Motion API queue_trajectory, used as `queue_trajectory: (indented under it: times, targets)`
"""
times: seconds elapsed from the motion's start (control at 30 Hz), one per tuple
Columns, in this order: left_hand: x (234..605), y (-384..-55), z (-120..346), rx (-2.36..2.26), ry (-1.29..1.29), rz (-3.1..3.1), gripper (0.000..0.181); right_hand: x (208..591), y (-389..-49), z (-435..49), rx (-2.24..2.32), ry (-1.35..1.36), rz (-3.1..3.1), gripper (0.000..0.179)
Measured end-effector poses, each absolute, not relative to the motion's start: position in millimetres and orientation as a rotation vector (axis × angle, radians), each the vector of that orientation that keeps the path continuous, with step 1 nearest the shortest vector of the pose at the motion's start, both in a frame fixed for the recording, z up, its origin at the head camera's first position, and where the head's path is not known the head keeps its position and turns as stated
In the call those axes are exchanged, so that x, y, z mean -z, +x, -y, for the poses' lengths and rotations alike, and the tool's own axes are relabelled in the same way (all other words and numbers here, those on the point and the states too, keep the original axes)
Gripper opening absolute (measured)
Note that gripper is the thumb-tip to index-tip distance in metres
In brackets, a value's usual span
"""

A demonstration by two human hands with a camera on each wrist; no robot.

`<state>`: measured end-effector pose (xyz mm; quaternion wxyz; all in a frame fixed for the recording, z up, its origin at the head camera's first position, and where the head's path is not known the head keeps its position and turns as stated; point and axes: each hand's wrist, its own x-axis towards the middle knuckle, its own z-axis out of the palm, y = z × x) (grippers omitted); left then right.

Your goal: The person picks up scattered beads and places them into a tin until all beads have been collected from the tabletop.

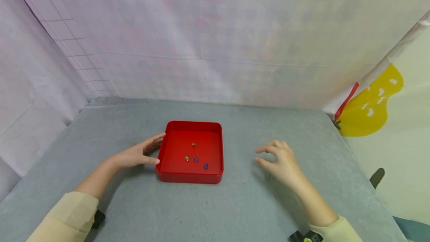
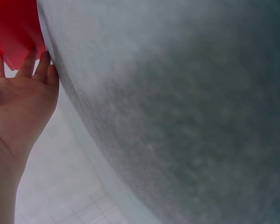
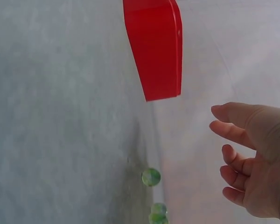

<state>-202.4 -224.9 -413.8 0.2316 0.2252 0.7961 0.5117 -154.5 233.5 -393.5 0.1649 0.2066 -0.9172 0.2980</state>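
A square red tray [image 1: 189, 177] stands on the grey cloth, holding two amber marbles [image 1: 187, 158] and two blue marbles [image 1: 206, 166]. At its left wall is my left hand [image 1: 136, 155], thumb and fingers spread and touching the side. The left wrist view shows those fingers [image 2: 27, 65] against the red wall. To the right of the tray, my right hand [image 1: 280, 161] hovers over the cloth with thumb and index finger apart and nothing between them. Below it lie green marbles [image 3: 150, 177], seen in the right wrist view; the hand mostly hides them from the head camera.
Grey cloth [image 1: 134, 204] covers the table. A pale curtain [image 1: 218, 47] hangs along the back and another on the left. Past the table's right edge, a yellow decoration [image 1: 369, 111] shows on the wall.
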Motion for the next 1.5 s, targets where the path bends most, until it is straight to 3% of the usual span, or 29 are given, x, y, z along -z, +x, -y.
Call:
queue_trajectory:
  times: [0.83,1.5]
  targets:
    - [413,-201,225,-1.413,0.602,-2.176,0.085,396,-149,-267,-0.854,0.61,2.755,0.02]
    - [415,-202,226,-1.407,0.602,-2.177,0.085,407,-152,-283,-0.85,0.794,2.79,0.023]
